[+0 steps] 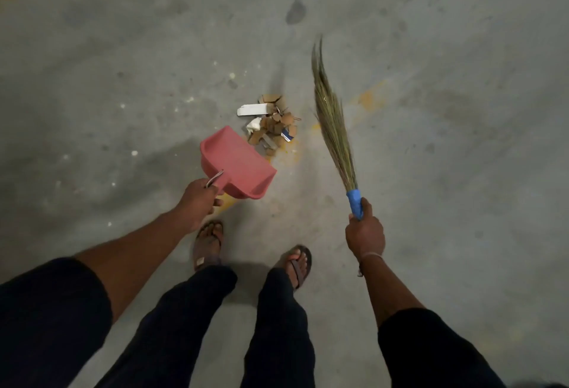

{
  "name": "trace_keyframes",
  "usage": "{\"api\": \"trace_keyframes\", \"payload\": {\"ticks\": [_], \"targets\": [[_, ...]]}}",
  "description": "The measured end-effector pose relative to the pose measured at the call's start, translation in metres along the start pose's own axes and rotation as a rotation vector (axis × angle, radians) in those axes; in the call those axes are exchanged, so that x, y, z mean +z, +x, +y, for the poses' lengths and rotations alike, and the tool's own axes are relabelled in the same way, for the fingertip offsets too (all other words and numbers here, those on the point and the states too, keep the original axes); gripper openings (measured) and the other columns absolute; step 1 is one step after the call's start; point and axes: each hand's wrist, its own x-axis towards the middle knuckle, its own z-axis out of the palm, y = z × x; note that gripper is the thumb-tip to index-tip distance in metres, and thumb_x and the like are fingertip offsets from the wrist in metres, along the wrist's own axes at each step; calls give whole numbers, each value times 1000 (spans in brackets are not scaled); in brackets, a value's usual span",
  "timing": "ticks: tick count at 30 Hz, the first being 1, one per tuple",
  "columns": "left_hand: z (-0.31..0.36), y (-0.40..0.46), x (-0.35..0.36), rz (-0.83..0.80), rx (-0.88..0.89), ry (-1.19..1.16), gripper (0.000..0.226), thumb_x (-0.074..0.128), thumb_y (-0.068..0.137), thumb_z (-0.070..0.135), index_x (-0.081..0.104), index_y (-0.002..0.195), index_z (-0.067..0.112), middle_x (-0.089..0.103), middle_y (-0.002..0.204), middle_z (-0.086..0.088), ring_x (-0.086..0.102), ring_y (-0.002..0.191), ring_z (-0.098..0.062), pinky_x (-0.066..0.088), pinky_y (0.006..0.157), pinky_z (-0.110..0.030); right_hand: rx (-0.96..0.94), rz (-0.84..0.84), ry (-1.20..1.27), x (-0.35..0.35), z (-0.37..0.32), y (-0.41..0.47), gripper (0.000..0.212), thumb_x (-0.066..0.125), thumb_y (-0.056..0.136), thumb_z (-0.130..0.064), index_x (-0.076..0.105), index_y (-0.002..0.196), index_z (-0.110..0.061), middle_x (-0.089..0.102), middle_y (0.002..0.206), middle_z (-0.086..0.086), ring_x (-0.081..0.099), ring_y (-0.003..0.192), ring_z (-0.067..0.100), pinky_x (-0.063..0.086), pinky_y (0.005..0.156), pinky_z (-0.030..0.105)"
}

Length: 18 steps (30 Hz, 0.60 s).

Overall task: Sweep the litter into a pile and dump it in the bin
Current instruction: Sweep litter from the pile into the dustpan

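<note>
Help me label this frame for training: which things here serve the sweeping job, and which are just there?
Job:
- litter pile
- dustpan, in left hand
- broom, in right hand

Just there:
- sandals
- yellow paint marks on the floor
- dark stain

No bin in view.
</note>
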Motion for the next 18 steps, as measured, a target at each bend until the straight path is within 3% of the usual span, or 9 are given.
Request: {"api": "trace_keyframes", "payload": {"ticks": [6, 10, 13, 18], "targets": [[-23, 105, -8, -21, 96, 81, 20, 48, 103, 11, 62, 117, 9, 64, 98, -7, 52, 61, -13, 33, 50, -24, 88, 57, 59, 73, 3, 68, 57, 47, 104, -23, 29, 158, -27, 62, 121, 21, 61, 108, 38, 49, 87, 44], [-36, 161, -3, -2, 149, 114, 19, 48, 101, 9, 64, 111, 9, 61, 98, -17, 49, 61, -15, 31, 51, -26, 131, 71, 39, 111, 8, 114, 61, 47, 103, -19, 26, 159, -25, 59, 120, 23, 60, 108, 38, 42, 81, 37], [-48, 197, -7, 48, 190, 161, 23, 47, 100, 11, 68, 105, 2, 66, 96, -28, 48, 62, -22, 31, 51, -27, 172, 25, 10, 136, 19, 145, 62, 48, 102, -17, 25, 159, -24, 59, 122, 25, 59, 111, 40, 44, 84, 40], [-57, 227, -26, 110, 281, 279, 26, 51, 97, 13, 75, 100, 5, 72, 88, -21, 54, 60, -23, 38, 54, -27, 191, -59, -41, 173, 36, 165, 64, 48, 99, -12, 24, 157, -25, 59, 122, 24, 60, 109, 40, 48, 88, 45]]}}
